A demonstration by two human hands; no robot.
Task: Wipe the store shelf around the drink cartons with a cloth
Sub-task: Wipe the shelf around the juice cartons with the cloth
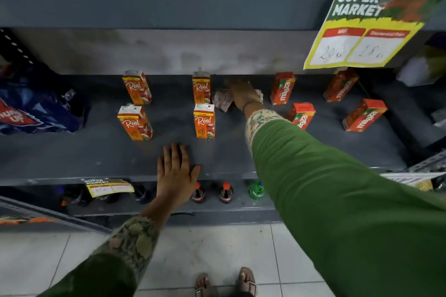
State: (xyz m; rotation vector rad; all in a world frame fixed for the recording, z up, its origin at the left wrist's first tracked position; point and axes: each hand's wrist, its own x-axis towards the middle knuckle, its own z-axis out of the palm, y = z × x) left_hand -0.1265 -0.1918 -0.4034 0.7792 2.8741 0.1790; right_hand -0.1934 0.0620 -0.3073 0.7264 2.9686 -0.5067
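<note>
On the dark grey shelf (96, 149) stand several orange Real cartons (204, 121) in the middle and several red Maaza cartons (282, 88) to the right. My right hand (242, 94) reaches deep between the two groups and presses a pale crumpled cloth (223, 102) onto the shelf near the back wall, beside the rear Real carton (201, 87). My left hand (176, 172) lies flat, fingers spread, on the shelf's front edge, holding nothing.
A blue snack bag (41, 108) lies at the shelf's left end. A yellow supermarket price sign (369, 26) hangs from the shelf above at the right. Bottles (225, 192) stand on the lower shelf. White floor tiles lie below.
</note>
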